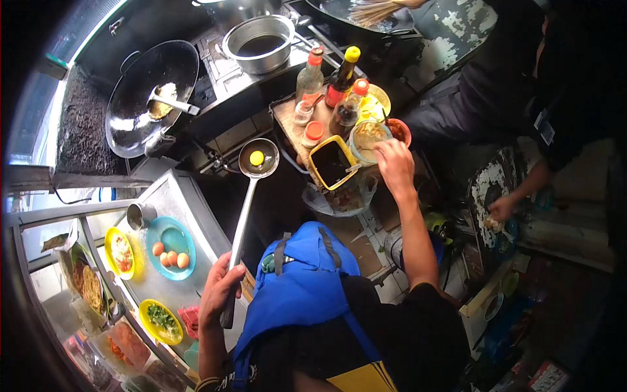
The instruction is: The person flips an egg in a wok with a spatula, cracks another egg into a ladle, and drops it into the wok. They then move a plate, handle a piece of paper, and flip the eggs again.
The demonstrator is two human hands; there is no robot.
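While gripped low by left hand (219,291), ladle (243,215) bowl-end up, away.

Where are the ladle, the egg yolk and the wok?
ladle (243,215), head view, on the middle of its long handle
egg yolk (257,158), head view, on the yolk's centre in the ladle bowl
wok (134,98), head view, on its dark inner wall

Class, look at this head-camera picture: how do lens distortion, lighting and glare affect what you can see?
Head view: strong fisheye bends the counter edges, with black corners; daylight blows out the upper left; glare glints on the wok; the left hand on the ladle is red-tinted; the right side is in deep shadow.
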